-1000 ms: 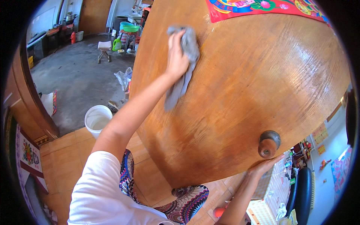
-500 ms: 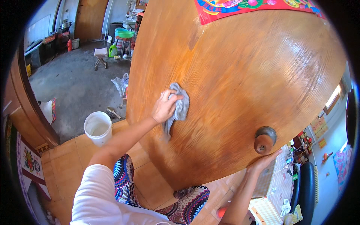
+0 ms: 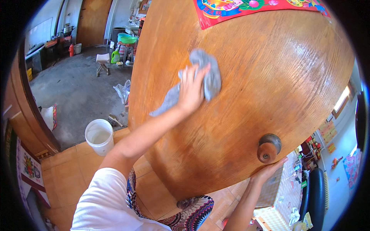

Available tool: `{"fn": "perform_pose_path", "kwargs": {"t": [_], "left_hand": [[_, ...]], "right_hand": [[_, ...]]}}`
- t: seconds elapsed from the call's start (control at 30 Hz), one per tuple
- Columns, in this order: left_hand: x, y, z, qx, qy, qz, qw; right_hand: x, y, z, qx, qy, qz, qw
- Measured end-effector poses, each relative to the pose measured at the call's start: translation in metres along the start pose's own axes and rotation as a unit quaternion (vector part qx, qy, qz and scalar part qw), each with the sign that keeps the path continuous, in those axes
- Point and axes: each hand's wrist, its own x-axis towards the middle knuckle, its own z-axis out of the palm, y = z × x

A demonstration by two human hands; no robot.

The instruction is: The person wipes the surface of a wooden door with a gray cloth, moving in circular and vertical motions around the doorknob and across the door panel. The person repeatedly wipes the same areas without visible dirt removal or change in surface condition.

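A wooden door [image 3: 235, 115] with wet-looking grain fills the middle of the view. My left hand [image 3: 191, 87] presses a grey cloth [image 3: 213, 79] flat against its upper middle, fingers closed on it, and a loose end of the cloth trails to the lower left. Both are slightly blurred. At the door's lower right edge, below a round door knob [image 3: 268, 149], my right hand [image 3: 266, 172] rests against the edge, its fingers stretched out and partly hidden behind the door.
A white bucket [image 3: 99, 137] with liquid stands on the tiles left of the door, near a brush [image 3: 115, 120]. A stool [image 3: 103, 63] and a green basin [image 3: 127, 39] are farther back. On the right is a table with a checked cloth [image 3: 283, 192]. A red poster [image 3: 262, 9] covers the door's top.
My left hand has slid the cloth up and to the right across the door. My right hand stays at the edge, and the view has shifted slightly.
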Motion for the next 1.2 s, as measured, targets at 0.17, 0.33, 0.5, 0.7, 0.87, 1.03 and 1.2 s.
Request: {"fn": "perform_pose_path", "kwargs": {"t": [0.17, 0.33, 0.5, 0.7, 0.87, 1.03, 1.2], "left_hand": [[-0.06, -0.018, -0.047, -0.078, -0.222, 0.09, 0.968], [0.093, 0.013, -0.018, -0.115, 0.01, 0.142, 0.983], [0.156, 0.027, 0.009, -0.103, 0.11, 0.133, 0.98], [0.013, 0.01, -0.003, -0.077, -0.018, 0.123, 0.989], [-0.114, -0.033, -0.052, -0.061, -0.24, 0.146, 0.958], [0.014, -0.001, -0.039, -0.109, -0.123, 0.141, 0.976], [0.225, 0.086, -0.01, -0.125, 0.17, 0.219, 0.953]], "right_hand": [[0.002, 0.001, -0.002, -0.015, 0.002, -0.002, 1.0], [0.014, 0.014, -0.022, 0.015, -0.045, 0.008, 0.999], [0.01, 0.013, -0.012, 0.008, -0.043, 0.007, 0.999], [0.007, 0.008, -0.015, -0.015, -0.02, 0.002, 1.0], [0.014, 0.014, -0.018, 0.014, -0.065, -0.004, 0.998], [0.015, 0.018, -0.022, 0.015, -0.079, -0.019, 0.997], [0.013, 0.016, -0.015, 0.007, -0.073, -0.03, 0.997]]}}
